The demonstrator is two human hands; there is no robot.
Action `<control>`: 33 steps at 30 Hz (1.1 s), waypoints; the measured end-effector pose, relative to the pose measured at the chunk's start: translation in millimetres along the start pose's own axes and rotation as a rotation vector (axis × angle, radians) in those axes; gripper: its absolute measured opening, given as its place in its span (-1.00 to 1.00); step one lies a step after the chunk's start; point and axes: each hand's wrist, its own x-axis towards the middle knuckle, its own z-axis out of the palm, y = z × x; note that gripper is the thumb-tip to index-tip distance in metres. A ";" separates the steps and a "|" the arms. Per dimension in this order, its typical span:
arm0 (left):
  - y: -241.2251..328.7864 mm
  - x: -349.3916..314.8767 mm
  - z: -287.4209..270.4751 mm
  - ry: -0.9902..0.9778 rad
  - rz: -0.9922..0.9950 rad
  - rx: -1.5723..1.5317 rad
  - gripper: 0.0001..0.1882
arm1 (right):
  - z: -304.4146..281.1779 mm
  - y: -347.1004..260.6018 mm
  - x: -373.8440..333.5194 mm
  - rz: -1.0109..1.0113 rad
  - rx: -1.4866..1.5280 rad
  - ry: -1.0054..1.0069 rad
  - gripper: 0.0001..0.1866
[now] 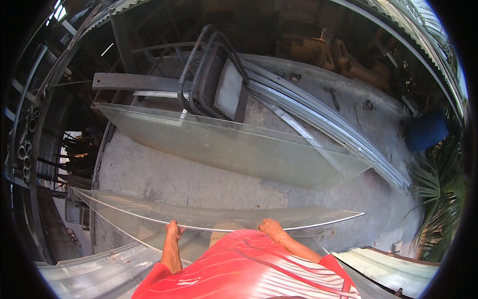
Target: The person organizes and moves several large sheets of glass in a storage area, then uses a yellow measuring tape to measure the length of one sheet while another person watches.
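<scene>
**Both hands on near glass sheet, second sheet leaning further off**

Head view: the left hand (174, 230) and right hand (271, 228) both grip the top edge of a clear glass sheet (149, 212), fingers curled over it, hands well apart. The sheet stands on edge just in front of the person in a red striped shirt (239, 271); its top edge runs from far left to right, ending in a corner at the right. A second glass sheet (239, 147) leans farther away on the concrete floor (164, 177), against a grey metal chair frame (214, 79) and a flat steel bar (134, 81). Bare concrete lies between the two sheets, an open strip left to right. Long metal rails (328, 129) lie diagonally at the far right. A blue barrel (425, 130) stands at the right edge, with palm leaves (438, 199) near it. Corrugated sheet (99, 271) lies near left, and a pale panel (388, 269) near right.
</scene>
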 end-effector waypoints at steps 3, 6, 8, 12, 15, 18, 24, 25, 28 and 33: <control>2.9 -10.9 2.9 0.021 0.000 0.006 -0.69 | -4.3 -1.0 0.0 -0.002 0.001 -0.032 -0.88; 0.4 -1.5 -3.8 0.025 -0.007 -0.012 -0.67 | -4.7 -0.8 -0.6 -0.013 0.018 -0.025 -0.87; -0.8 0.6 -4.5 0.021 0.004 0.003 -0.67 | -5.4 -0.5 -0.8 -0.013 0.013 -0.030 -0.87; 1.2 -5.2 0.0 0.013 0.022 0.021 -0.69 | -6.2 0.2 1.2 -0.009 0.007 -0.049 -0.86; 1.4 -6.8 2.1 0.020 0.012 -0.001 -0.69 | -11.6 -2.3 0.9 -0.001 0.021 -0.035 -0.85; 3.4 -8.1 3.5 0.041 0.008 0.034 -0.69 | -15.5 -3.5 2.3 0.016 0.031 -0.062 -0.84; 4.6 -9.2 6.5 0.037 0.035 0.032 -0.76 | -17.3 -3.6 5.7 0.036 0.011 -0.078 -0.84; 6.3 -12.3 9.7 0.036 0.033 0.032 -0.76 | -18.8 -3.6 5.2 0.037 0.017 -0.070 -0.84; 7.7 -13.1 9.9 0.067 0.033 0.032 -0.79 | -15.4 -3.1 7.3 0.049 0.005 -0.079 -0.82; 2.2 3.3 1.0 0.028 0.042 0.029 -0.74 | -18.4 -6.2 8.4 0.058 0.001 -0.078 -0.82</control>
